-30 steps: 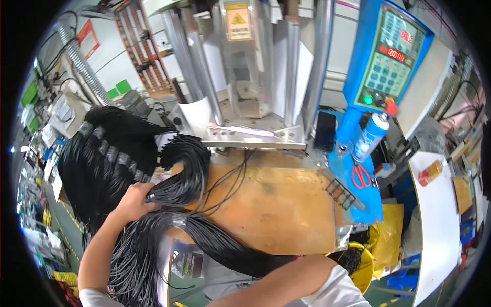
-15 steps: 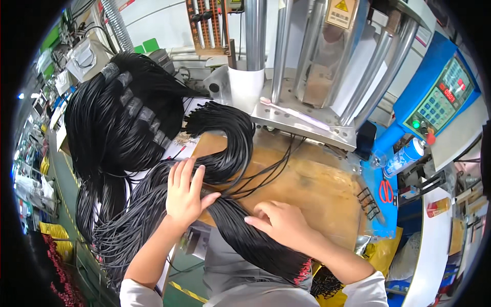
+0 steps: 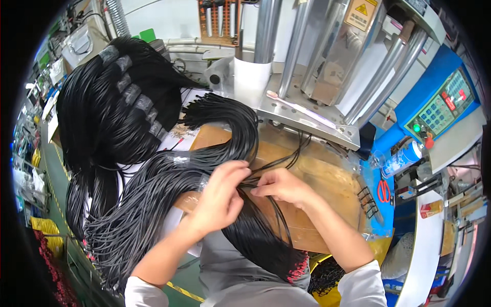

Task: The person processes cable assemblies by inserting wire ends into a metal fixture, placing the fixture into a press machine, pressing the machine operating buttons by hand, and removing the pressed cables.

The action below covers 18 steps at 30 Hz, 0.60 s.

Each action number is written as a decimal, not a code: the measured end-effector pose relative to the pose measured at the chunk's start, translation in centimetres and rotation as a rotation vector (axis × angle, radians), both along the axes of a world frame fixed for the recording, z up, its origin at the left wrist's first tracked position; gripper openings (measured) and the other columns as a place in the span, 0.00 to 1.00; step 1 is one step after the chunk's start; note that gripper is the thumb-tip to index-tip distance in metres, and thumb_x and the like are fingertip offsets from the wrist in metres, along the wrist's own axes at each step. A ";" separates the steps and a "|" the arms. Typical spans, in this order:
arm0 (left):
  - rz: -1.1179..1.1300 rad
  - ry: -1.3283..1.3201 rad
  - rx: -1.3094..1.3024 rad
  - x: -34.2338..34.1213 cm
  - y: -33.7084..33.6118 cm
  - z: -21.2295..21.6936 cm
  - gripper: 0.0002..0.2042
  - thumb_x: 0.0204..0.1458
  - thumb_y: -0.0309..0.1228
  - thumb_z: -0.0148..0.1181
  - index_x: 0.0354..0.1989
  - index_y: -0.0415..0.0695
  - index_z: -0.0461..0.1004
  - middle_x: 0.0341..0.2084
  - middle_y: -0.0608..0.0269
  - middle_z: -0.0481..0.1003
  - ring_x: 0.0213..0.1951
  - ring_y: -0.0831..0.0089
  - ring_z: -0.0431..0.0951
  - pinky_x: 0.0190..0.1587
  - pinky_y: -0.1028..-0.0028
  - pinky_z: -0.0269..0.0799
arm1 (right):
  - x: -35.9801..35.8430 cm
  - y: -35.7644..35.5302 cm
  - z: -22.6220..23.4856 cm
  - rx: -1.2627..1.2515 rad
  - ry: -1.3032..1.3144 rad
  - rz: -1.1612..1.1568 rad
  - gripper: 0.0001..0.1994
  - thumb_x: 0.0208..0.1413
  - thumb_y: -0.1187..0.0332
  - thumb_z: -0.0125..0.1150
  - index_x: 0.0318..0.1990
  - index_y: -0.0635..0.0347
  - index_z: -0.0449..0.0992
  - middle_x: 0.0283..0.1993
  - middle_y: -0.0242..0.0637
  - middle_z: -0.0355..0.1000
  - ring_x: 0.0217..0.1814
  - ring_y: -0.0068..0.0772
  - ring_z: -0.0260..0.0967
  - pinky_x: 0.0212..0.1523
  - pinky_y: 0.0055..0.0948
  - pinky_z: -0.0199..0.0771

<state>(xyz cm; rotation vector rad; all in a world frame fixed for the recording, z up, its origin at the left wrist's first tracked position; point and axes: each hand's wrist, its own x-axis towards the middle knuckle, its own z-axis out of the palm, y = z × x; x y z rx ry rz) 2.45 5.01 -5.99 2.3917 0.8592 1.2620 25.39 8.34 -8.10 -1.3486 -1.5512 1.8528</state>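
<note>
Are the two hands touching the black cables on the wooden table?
Touching. The head view shows the left hand lying on the bundle of black cables, while the right hand pinches a few thin strands at its fingertips above the wooden table.
</note>
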 end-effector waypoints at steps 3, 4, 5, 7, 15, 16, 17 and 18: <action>-0.040 0.070 -0.151 2.5 0.0 -0.6 0.28 0.42 0.14 0.52 0.58 0.37 0.70 0.54 0.44 0.73 0.54 0.45 0.76 0.58 0.59 0.73 | -0.6 -1.3 -0.1 0.062 0.094 -0.042 0.09 0.53 0.65 0.67 0.32 0.61 0.80 0.26 0.25 0.73 0.25 0.17 0.66 0.23 0.21 0.59; -0.050 0.089 -0.155 2.6 0.3 -0.7 0.27 0.42 0.13 0.52 0.56 0.37 0.72 0.51 0.45 0.75 0.52 0.46 0.77 0.56 0.60 0.74 | -0.3 -2.2 -0.8 0.061 0.115 -0.027 0.08 0.54 0.64 0.66 0.31 0.61 0.80 0.26 0.26 0.73 0.26 0.17 0.67 0.24 0.21 0.60; -0.045 0.112 -0.160 2.2 0.4 -0.9 0.26 0.41 0.13 0.52 0.54 0.37 0.73 0.49 0.46 0.76 0.51 0.47 0.78 0.54 0.60 0.75 | 0.0 -3.3 -0.8 0.093 0.002 0.022 0.11 0.56 0.61 0.67 0.32 0.61 0.80 0.25 0.30 0.73 0.26 0.23 0.69 0.28 0.27 0.67; -0.055 0.027 -0.203 1.6 0.3 -1.1 0.26 0.39 0.12 0.50 0.51 0.36 0.75 0.44 0.47 0.78 0.45 0.50 0.79 0.50 0.63 0.76 | 0.6 -6.3 0.8 0.348 -0.343 0.150 0.15 0.58 0.57 0.68 0.32 0.61 0.79 0.24 0.35 0.73 0.27 0.28 0.71 0.32 0.34 0.70; -0.161 0.255 -0.155 3.6 -0.1 0.3 0.21 0.40 0.20 0.60 0.48 0.38 0.77 0.36 0.49 0.78 0.40 0.49 0.78 0.45 0.60 0.75 | 3.4 -6.2 -0.6 0.050 0.076 -0.145 0.15 0.64 0.57 0.64 0.33 0.60 0.78 0.23 0.29 0.72 0.26 0.19 0.66 0.30 0.28 0.67; -0.122 0.273 -0.130 4.1 0.0 0.2 0.20 0.40 0.22 0.64 0.47 0.38 0.77 0.36 0.50 0.78 0.40 0.49 0.78 0.44 0.58 0.75 | 4.2 -7.1 0.0 -0.062 0.163 -0.151 0.15 0.65 0.57 0.63 0.32 0.60 0.77 0.23 0.28 0.72 0.27 0.17 0.65 0.29 0.25 0.66; -0.092 0.308 -0.171 3.9 0.1 -0.3 0.17 0.41 0.26 0.68 0.43 0.39 0.78 0.33 0.52 0.78 0.39 0.50 0.77 0.44 0.58 0.74 | 4.7 -8.0 0.7 -0.173 0.255 -0.148 0.15 0.66 0.58 0.63 0.32 0.59 0.76 0.24 0.27 0.71 0.27 0.14 0.63 0.29 0.23 0.64; -0.113 0.307 -0.170 3.7 0.2 -0.7 0.17 0.41 0.26 0.68 0.43 0.39 0.78 0.33 0.52 0.78 0.39 0.50 0.77 0.44 0.58 0.74 | 5.6 -9.6 1.8 -0.227 0.219 -0.060 0.14 0.65 0.61 0.65 0.31 0.60 0.74 0.25 0.27 0.71 0.28 0.12 0.63 0.29 0.20 0.63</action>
